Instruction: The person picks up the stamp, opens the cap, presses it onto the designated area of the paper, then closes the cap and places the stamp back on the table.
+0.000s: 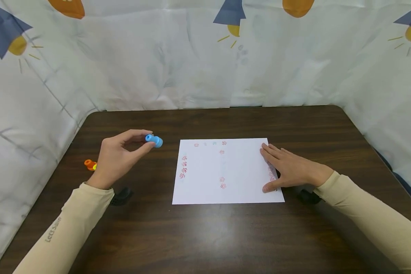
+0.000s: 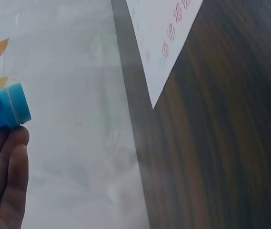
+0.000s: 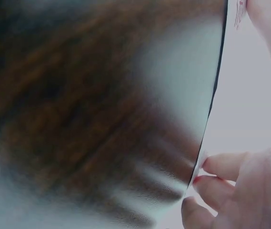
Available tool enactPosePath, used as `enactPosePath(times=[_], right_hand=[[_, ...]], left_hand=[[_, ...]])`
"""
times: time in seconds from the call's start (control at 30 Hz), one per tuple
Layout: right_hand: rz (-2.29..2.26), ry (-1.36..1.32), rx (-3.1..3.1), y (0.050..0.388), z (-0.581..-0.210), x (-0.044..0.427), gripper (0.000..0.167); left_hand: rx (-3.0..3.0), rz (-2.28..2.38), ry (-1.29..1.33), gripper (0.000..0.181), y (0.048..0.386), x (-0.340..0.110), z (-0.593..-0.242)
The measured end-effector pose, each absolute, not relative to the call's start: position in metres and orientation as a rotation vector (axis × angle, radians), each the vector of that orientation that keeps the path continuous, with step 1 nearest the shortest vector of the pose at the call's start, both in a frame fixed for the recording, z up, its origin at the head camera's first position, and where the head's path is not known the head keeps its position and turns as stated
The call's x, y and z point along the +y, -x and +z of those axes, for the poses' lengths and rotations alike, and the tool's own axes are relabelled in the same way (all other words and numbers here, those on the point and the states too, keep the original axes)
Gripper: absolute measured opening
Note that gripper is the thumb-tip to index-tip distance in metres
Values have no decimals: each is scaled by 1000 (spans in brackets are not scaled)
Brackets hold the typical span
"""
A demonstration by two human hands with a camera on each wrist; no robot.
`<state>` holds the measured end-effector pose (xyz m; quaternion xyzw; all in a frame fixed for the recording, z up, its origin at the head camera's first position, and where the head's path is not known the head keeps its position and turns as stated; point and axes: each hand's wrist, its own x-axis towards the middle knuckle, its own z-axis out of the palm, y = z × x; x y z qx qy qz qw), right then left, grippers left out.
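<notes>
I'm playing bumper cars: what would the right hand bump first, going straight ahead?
Probably the cloth at the back: the right hand points across the paper, then the table, with nothing standing between, though depth is unclear.

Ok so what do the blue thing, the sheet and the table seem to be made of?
Blue thing: probably plastic, smooth, with a molded-looking rounded body and bright color. Sheet: likely paper, white and matte, thin with crisp straight edges. Table: wood or wood-look laminate, can't tell which; dark streaky grain, soft sheen where light reflects.
</notes>
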<state>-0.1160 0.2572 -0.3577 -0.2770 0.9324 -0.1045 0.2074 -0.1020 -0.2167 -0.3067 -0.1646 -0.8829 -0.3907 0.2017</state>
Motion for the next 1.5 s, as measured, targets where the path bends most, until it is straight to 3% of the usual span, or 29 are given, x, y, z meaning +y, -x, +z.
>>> enactPosePath(times=[0.47, 1.07, 1.5], right_hand=[[-372, 787, 2677, 119, -353, 261, 126], [-1113, 720, 2925, 120, -341, 229, 63], [-1820, 612, 2551, 123, -327, 196, 44]], left_hand=[[-2491, -1341, 460, 30, 105, -191, -316], [-2370, -1664, 405, 32, 106, -174, -327], [-2343, -1786, 362, 33, 104, -168, -329]])
